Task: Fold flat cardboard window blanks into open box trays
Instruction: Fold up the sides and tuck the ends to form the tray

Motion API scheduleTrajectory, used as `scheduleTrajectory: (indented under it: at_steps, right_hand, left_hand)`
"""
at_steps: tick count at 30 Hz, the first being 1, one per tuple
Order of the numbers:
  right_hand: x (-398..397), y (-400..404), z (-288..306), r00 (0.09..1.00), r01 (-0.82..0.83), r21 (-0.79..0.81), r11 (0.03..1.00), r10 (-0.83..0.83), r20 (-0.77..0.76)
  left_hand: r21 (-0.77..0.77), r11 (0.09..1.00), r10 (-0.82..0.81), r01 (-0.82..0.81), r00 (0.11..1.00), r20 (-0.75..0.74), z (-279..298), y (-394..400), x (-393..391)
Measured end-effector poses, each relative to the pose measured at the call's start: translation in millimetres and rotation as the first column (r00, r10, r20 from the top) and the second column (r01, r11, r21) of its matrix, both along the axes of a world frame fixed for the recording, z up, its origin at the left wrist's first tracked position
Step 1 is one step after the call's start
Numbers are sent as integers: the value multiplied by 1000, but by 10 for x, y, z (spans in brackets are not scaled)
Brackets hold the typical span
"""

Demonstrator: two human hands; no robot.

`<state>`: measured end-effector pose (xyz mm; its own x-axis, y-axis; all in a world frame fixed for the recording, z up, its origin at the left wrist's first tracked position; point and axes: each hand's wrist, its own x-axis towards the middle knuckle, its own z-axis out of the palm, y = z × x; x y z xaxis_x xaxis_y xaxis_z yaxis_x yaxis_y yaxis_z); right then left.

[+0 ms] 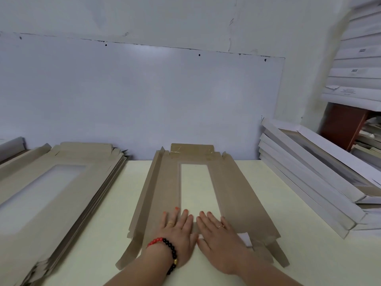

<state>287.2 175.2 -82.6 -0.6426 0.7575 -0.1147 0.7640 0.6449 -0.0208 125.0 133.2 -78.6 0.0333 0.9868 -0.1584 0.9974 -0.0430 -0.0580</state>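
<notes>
Across the pale table [257, 203], both flat hands, left hand [178, 230] and right hand [218, 234], press the window blank's [237, 193] six-o'clock end, its length running toward twelve.

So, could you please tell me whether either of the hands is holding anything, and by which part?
Nothing is held: the left hand and right hand lie flat, fingers straight, pressing the near end of the cardboard blank onto the table.

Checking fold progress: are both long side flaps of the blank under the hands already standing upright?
No. On the cardboard window blank, only the left side flap is raised; the right side flap lies flat on the table.
</notes>
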Motion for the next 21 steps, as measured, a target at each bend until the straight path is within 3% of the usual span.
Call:
scheduleTrajectory:
  at_steps: [10, 21]
  right_hand:
    - [408, 296, 21, 948, 270, -12, 963, -264, 177]
    - [758, 352, 66, 878, 441, -1, 898, -431, 210]
  left_hand:
    - [-71, 984, 149, -161, 977, -152, 30, 42, -361]
    - [-23, 971, 222, -237, 936, -274, 70, -17, -450]
